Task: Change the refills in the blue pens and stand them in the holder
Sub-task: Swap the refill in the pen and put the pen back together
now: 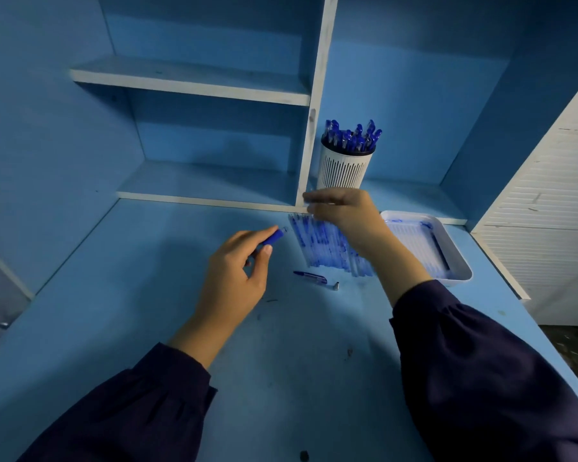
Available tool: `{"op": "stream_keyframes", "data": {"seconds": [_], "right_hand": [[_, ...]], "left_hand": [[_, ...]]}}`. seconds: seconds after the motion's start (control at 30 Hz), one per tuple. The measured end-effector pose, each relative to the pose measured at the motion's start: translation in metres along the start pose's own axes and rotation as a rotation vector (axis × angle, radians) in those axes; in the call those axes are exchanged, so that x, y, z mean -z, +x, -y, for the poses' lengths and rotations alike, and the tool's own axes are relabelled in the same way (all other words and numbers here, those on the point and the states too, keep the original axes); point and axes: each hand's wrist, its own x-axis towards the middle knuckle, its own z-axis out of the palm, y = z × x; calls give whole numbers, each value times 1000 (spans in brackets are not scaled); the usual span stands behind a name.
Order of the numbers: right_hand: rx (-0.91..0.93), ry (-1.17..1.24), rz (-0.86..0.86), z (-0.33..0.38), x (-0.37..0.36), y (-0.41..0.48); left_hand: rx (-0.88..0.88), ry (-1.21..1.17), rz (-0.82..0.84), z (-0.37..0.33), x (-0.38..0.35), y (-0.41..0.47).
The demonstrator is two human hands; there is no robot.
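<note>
My left hand grips a blue pen barrel between thumb and fingers, its tip pointing up and right. My right hand hovers over a row of blue refills lying on the desk, fingers pinched and blurred; what they hold cannot be made out. A blue pen part with a small metal tip lies on the desk between my hands. A white slotted holder stands behind my right hand, with several blue pens upright in it.
A white tray with thin refills lies at the right of the blue desk. Blue shelving with white edges rises behind. A white slatted cabinet borders the right side.
</note>
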Motion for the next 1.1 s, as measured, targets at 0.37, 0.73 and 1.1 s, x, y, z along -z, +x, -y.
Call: {"op": "stream_keyframes", "data": {"seconds": [0.37, 0.73, 1.1], "right_hand": [[83, -513, 156, -16, -29, 41], [143, -757, 142, -21, -41, 40], [252, -684, -118, -23, 6, 2]], "left_hand": [[69, 24, -55, 28, 6, 18], [78, 14, -13, 26, 5, 18], [-17, 11, 144, 16, -2, 12]]}}
